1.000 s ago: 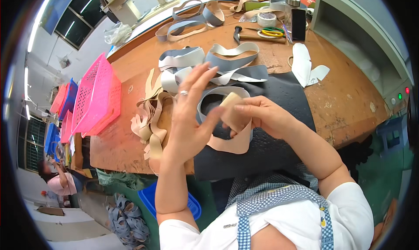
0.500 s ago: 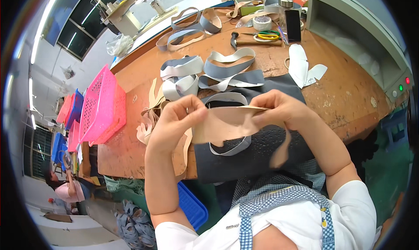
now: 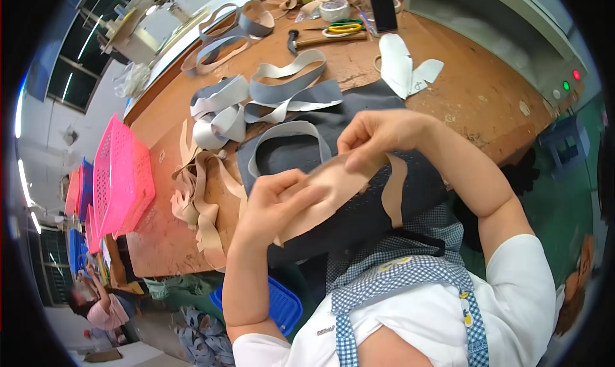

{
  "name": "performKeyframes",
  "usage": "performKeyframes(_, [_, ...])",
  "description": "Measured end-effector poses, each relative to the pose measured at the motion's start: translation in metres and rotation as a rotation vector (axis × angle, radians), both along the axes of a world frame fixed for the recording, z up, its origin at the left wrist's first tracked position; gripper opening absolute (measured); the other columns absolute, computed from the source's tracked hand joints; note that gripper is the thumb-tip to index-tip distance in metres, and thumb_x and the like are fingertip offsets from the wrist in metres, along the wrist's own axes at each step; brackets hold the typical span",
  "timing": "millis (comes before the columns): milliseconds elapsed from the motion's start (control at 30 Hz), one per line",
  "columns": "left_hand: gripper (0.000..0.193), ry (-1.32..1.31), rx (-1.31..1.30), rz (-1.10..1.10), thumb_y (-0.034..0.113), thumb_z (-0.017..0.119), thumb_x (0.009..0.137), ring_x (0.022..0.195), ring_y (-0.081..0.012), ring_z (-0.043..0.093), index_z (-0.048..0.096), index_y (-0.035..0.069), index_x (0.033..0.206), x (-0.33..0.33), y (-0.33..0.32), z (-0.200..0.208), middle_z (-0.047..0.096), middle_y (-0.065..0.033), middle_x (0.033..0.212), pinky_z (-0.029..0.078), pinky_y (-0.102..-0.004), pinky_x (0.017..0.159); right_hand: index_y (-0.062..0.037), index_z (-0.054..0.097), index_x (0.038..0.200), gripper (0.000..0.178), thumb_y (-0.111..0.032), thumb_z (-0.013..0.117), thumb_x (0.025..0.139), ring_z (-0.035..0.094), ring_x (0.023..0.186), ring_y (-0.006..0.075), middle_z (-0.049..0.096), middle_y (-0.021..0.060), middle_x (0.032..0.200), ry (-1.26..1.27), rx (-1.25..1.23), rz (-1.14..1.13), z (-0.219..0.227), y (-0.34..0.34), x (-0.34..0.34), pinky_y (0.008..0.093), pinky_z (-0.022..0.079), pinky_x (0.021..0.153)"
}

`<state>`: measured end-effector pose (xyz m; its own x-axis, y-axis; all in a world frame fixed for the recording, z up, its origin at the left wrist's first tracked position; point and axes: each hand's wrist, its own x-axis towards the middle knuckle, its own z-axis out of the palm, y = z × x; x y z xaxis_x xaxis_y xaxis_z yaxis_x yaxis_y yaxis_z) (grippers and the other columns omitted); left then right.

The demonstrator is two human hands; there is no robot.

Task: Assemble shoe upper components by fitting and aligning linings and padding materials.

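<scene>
A beige leather-like strip (image 3: 328, 189) is stretched slantwise between my two hands, its pale side up. My left hand (image 3: 277, 203) pinches its lower left end between thumb and fingers. At the upper right end my right hand (image 3: 384, 135) grips the edge, and a narrow tail of beige material (image 3: 395, 191) hangs beneath that hand. Under both hands lies a dark sheet (image 3: 419, 175) on the brown table (image 3: 487, 123). Just beyond my left hand, a grey-and-white band (image 3: 291, 129) stands curved on the sheet.
Several grey-and-white bands (image 3: 288, 88) lie farther back, with beige strips (image 3: 204, 203) heaped left. A hammer (image 3: 330, 40), scissors (image 3: 346, 29), phone (image 3: 382, 8) and white cut pieces (image 3: 396, 63) sit behind. A pink basket (image 3: 122, 181) stands left; a grey machine (image 3: 500, 40) borders the right.
The beige strip has gone from nearly level to slanting, its left end lower and nearer me. My left hand has dropped; the whole view has shifted somewhat to the right.
</scene>
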<state>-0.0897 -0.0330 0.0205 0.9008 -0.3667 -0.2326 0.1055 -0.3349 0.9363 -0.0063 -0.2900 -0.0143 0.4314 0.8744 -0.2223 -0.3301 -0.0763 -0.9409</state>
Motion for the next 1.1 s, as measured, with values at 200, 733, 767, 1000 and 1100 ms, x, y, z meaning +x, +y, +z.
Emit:
performKeyframes(200, [0.022,0.304,-0.545,0.107,0.02,0.06,0.099,0.074,-0.0054,0.062,0.067,0.0,0.094,-0.015,0.0,-0.035,0.067,-0.0004,0.084,0.048,-0.02,0.064,-0.0009,0.069,0.087,0.019,-0.019,0.073,0.088,0.061,0.072,0.0053,0.067,0.0,0.077,-0.266,-0.201,-0.166,-0.027,-0.051,0.029,0.0214,0.048,0.066])
performKeyframes(733, [0.018,0.264,-0.51,0.201,0.013,0.063,0.097,0.089,-0.0071,0.061,0.067,-0.001,0.107,-0.038,-0.027,-0.066,0.067,0.0003,0.098,0.047,-0.0223,0.081,0.0051,0.067,0.086,0.02,-0.013,0.058,0.088,0.066,0.069,0.0166,0.066,0.0082,0.081,-0.571,-0.122,-0.822,0.174,-0.006,-0.132,0.0297,0.053,0.064])
performKeyframes(767, [0.017,0.283,-0.495,0.204,0.013,0.063,0.097,0.089,-0.0064,0.06,0.067,0.0,0.107,-0.039,-0.03,-0.065,0.066,0.0012,0.097,0.047,-0.0217,0.081,0.0056,0.067,0.088,0.021,-0.013,0.058,0.088,0.066,0.072,0.0175,0.066,0.0095,0.084,-0.638,-0.071,-0.773,0.172,-0.008,-0.132,0.0297,0.053,0.066])
performKeyframes(1000, [0.018,0.041,-0.364,0.181,0.013,0.062,0.097,0.092,-0.0069,0.058,0.066,-0.001,0.108,-0.029,-0.03,-0.061,0.064,0.0006,0.1,0.045,-0.0225,0.084,0.009,0.068,0.103,0.026,-0.013,0.063,0.09,0.068,0.089,0.0232,0.066,0.0187,0.108,-0.977,0.294,-0.353,0.148,-0.022,-0.082,0.0296,0.055,0.075])
performKeyframes(1100, [0.024,0.046,-0.557,0.284,0.013,0.059,0.099,0.095,-0.0079,0.059,0.062,-0.001,0.119,-0.044,-0.023,-0.055,0.066,-0.0021,0.104,0.046,-0.0236,0.086,0.0104,0.068,0.11,0.03,-0.013,0.064,0.091,0.069,0.096,0.0257,0.067,0.0226,0.118,-1.014,0.542,-0.091,0.133,0.0,-0.091,0.0295,0.056,0.079])
